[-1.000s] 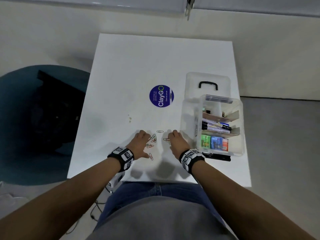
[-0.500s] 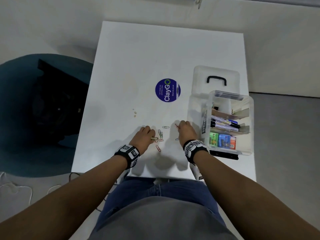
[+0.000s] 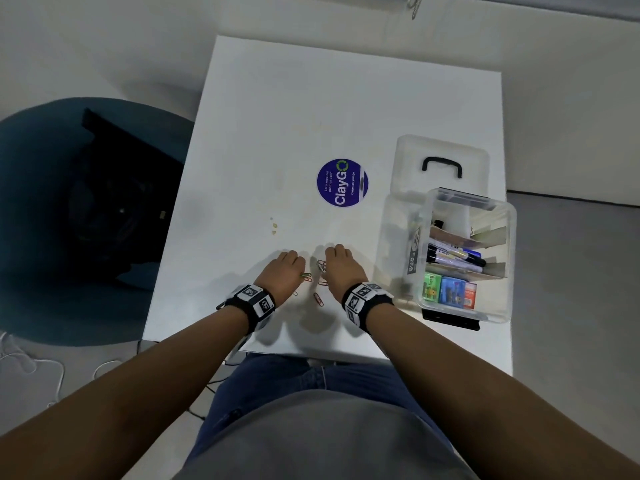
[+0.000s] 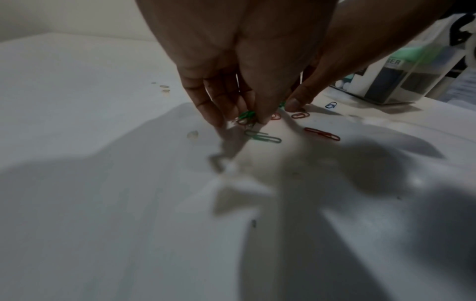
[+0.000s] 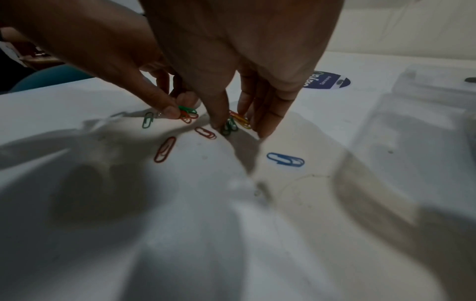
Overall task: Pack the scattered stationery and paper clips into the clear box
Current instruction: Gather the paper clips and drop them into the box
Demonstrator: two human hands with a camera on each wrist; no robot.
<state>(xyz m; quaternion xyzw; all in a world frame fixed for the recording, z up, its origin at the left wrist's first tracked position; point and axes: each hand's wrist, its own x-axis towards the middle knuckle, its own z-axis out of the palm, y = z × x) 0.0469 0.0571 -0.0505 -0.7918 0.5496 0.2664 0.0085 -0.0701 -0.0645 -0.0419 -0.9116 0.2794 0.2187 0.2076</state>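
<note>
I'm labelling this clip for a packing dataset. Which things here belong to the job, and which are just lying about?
Part of the job:
paper clips loose on the table
clear box holding markers
box lid
left hand, right hand gathering clips

Just lying about:
ClayGo sticker
teal chair
crumbs

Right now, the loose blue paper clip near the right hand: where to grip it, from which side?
The blue paper clip lies flat on the white table, apart from the pile, so there is little edge to catch. Probably come straight down with the right hand, thumb and forefinger pinching across its two long sides at mid-length. Its rounded ends point toward the hand and toward the clear box.
</note>
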